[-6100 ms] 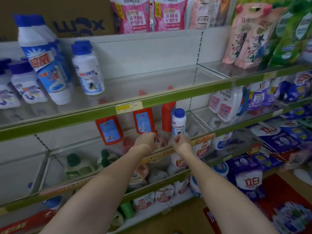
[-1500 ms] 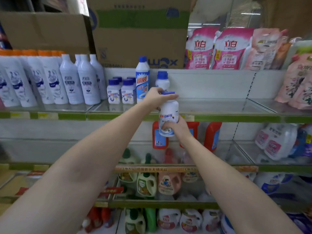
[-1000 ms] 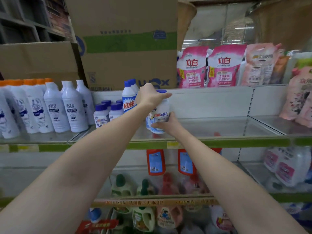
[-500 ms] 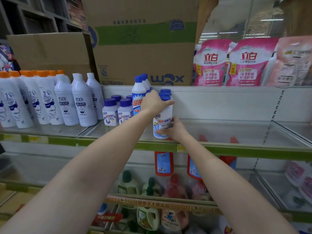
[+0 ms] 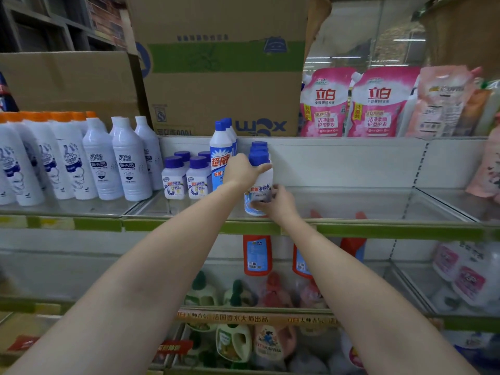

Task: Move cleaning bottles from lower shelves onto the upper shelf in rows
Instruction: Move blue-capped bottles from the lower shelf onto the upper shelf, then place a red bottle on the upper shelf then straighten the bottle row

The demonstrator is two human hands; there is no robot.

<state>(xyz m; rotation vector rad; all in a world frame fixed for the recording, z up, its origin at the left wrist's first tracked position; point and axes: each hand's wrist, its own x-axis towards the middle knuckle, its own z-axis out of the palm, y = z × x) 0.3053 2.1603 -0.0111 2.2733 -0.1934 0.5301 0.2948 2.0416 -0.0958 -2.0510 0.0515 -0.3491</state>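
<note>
A small white plastic cleaning bottle with a blue screw cap and a blue-and-white label (image 5: 259, 185) stands upright near the front edge of the upper shelf, a clear glass shelf with a green front strip (image 5: 378, 230), and both of the person's hands are on it. The left hand (image 5: 243, 170) wraps the bottle's shoulder just below the cap from the 9 o'clock side, its fingers (image 5: 263, 169) clenched around the neck, while the right hand (image 5: 276, 203) grasps the lower body from the 4 o'clock side, fingers curled across the label. Directly behind the held bottle, toward 12 o'clock, more blue caps of the same kind (image 5: 259, 147) line up in a row running to the shelf's back wall. Just beside it at 10 o'clock stands a tall white bottle with a blue cap and a red-lettered blue label (image 5: 220, 155), with another like it behind. Further toward 9 o'clock sit four short white bottles with purple caps (image 5: 186, 175), then tall pale lilac bottles (image 5: 119, 163), then white bottles with orange caps (image 5: 40, 158). Above, at 12 o'clock, a brown cardboard box with a green band (image 5: 224, 69) rests on the top ledge, and pink detergent refill pouches (image 5: 357, 104) stand at 1 o'clock. Below the shelf, at 6 o'clock, red bottles with blue labels (image 5: 257, 255) occupy the next shelf down.
</note>
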